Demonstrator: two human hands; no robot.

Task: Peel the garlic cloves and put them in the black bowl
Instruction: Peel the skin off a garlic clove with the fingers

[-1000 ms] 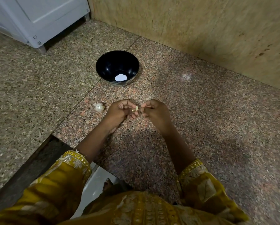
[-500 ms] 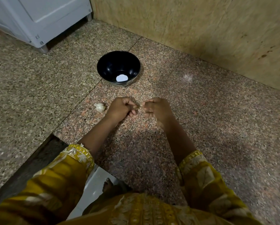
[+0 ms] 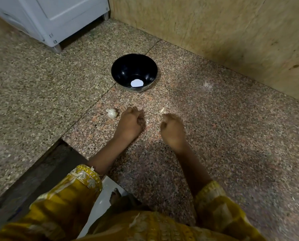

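Peeling seemingly underway over speckled stone floor (image 3: 232, 136) | left hand (image 3: 129, 124) and right hand (image 3: 173, 129) apart, fingers curled, blurred: contents cannot be told | unpeeled garlic piece (image 3: 112, 113) beside left hand, black bowl (image 3: 121, 66) beyond | likely light, firm, papery: pinch its ends.

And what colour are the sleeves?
The sleeves are mustard yellow with pale embroidered cuffs; head view.
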